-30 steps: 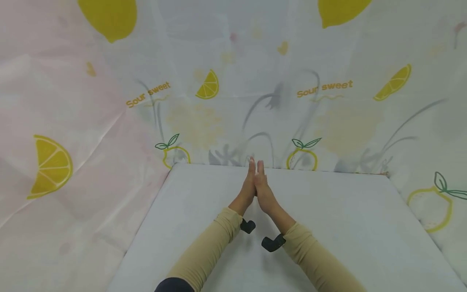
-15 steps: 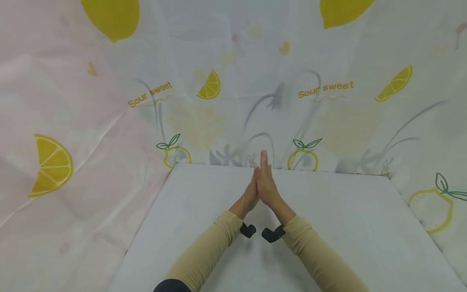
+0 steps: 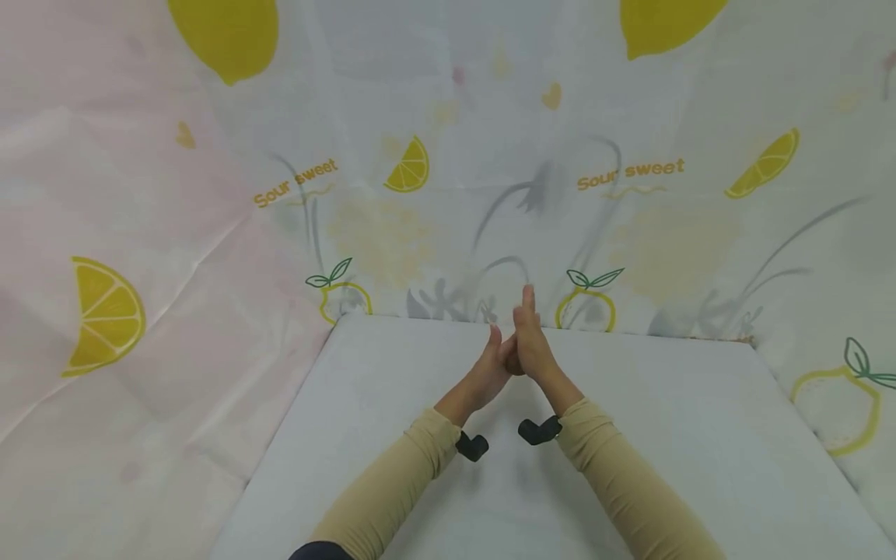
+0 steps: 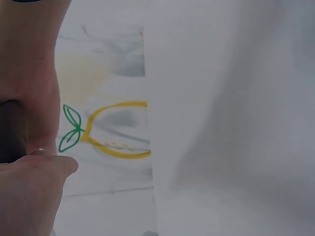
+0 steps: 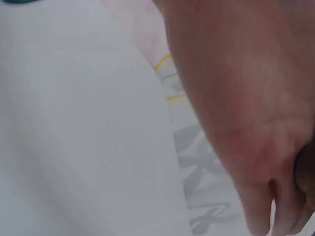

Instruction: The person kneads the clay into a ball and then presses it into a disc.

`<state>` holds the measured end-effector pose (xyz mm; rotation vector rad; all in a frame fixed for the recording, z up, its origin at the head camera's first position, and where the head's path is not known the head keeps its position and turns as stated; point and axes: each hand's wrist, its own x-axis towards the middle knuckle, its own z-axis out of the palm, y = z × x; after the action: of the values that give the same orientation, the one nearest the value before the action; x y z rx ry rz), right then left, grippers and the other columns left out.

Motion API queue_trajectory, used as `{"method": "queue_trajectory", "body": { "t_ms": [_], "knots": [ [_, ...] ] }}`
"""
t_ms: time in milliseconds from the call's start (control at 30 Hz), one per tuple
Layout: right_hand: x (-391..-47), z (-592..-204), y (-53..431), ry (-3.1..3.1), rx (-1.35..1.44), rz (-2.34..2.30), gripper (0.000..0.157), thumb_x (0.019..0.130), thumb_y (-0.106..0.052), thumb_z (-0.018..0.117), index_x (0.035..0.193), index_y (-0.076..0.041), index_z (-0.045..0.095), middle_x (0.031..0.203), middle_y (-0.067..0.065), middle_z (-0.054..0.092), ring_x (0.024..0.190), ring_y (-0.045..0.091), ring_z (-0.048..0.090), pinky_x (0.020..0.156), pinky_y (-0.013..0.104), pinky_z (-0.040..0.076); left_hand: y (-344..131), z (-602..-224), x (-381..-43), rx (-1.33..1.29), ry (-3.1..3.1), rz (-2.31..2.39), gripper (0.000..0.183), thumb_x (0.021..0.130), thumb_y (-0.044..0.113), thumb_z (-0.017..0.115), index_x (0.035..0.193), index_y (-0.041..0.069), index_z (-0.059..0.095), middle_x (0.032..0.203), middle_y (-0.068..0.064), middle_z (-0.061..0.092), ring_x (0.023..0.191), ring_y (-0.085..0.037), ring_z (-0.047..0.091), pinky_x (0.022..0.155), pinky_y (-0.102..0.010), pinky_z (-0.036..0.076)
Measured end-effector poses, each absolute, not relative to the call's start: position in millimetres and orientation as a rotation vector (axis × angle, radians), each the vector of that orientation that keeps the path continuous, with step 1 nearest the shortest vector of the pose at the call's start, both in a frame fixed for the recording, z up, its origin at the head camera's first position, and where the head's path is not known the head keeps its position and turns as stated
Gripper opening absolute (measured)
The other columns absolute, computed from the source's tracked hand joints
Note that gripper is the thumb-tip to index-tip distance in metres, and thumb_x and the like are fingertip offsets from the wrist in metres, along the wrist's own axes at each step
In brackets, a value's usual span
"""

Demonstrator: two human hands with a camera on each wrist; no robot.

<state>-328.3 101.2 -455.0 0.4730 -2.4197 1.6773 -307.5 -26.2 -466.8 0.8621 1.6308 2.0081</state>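
Observation:
Both bare hands meet upright above the far part of the white table, in the middle of the head view. My left hand (image 3: 488, 373) leans in from the left, thumb raised, its fingers touching the palm side of my right hand (image 3: 535, 346). The right hand's fingers point straight up. From the left wrist view, the right hand (image 4: 32, 93) enters at the top and the left hand (image 4: 29, 194) shows below. The left palm (image 5: 241, 118) fills much of the right wrist view, with extended fingers at the bottom. No object shows between the hands; the contact area is partly hidden.
The white tabletop (image 3: 392, 365) extends beneath both arms. A lemon-print cloth (image 3: 462, 210) hangs behind the table and along both sides. Small black devices stick out from the left wrist (image 3: 472, 446) and the right wrist (image 3: 539, 430).
The palms were pressed flat together; the right hand has slid up and rightward past the left, and the left thumb now stands apart. The head view has shifted slightly.

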Motion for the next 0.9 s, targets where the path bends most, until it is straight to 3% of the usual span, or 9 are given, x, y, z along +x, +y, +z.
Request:
{"method": "queue_trajectory", "body": {
  "t_ms": [200, 400, 533, 767, 900],
  "knots": [
    [-330.9, -462.9, 105.6, -2.413, 0.464, 1.765, 0.07, 0.109, -0.051, 0.013, 0.163, -0.014, -0.012, 0.17, 0.006, -0.012, 0.152, 0.039, -0.016, 0.12, 0.062, -0.007, -27.1, -458.5, -307.3, 0.848, 1.584, 2.064, 0.103, 0.092, 0.08, -0.004, 0.163, 0.006, -0.005, 0.171, -0.01, 0.0, 0.157, -0.022, -0.002, 0.123, -0.053, -0.001],
    [-322.2, -470.6, 96.7, -2.298, 0.544, 1.922, 0.072, 0.109, -0.052, 0.014, 0.162, -0.012, -0.013, 0.17, 0.011, -0.009, 0.155, 0.03, 0.001, 0.122, 0.057, 0.01, -27.0, -449.3, -312.4, 0.74, 1.668, 2.129, 0.13, 0.074, 0.099, 0.014, 0.161, 0.006, -0.012, 0.169, -0.011, -0.014, 0.155, -0.025, -0.011, 0.121, -0.058, -0.008],
    [-311.8, -469.7, 87.0, -2.296, 0.565, 1.836, 0.076, 0.108, -0.057, 0.014, 0.162, -0.009, -0.011, 0.17, 0.014, -0.005, 0.156, 0.029, 0.0, 0.123, 0.057, 0.005, -25.6, -448.5, -316.9, 0.714, 1.786, 2.133, 0.121, 0.081, 0.094, 0.011, 0.161, 0.006, -0.011, 0.17, -0.009, -0.013, 0.156, -0.025, -0.01, 0.123, -0.052, -0.007],
    [-292.9, -460.4, 69.9, -2.319, 0.635, 1.622, 0.077, 0.11, -0.051, 0.018, 0.16, 0.002, -0.007, 0.169, 0.019, -0.002, 0.156, 0.033, -0.003, 0.122, 0.056, -0.005, -26.6, -452.0, -318.8, 0.548, 1.903, 2.168, 0.104, 0.092, 0.084, 0.012, 0.164, 0.011, -0.003, 0.171, -0.006, -0.006, 0.156, -0.026, 0.002, 0.125, -0.046, 0.003],
    [-287.7, -455.0, 64.4, -2.288, 0.665, 1.533, 0.082, 0.108, -0.058, 0.018, 0.161, 0.001, -0.005, 0.17, 0.015, -0.006, 0.156, 0.031, -0.001, 0.123, 0.057, -0.002, -27.1, -454.0, -322.1, 0.569, 1.941, 2.152, 0.111, 0.086, 0.092, 0.017, 0.165, 0.015, 0.002, 0.171, -0.003, -0.005, 0.156, -0.023, -0.002, 0.125, -0.046, 0.003]
  ]
}}
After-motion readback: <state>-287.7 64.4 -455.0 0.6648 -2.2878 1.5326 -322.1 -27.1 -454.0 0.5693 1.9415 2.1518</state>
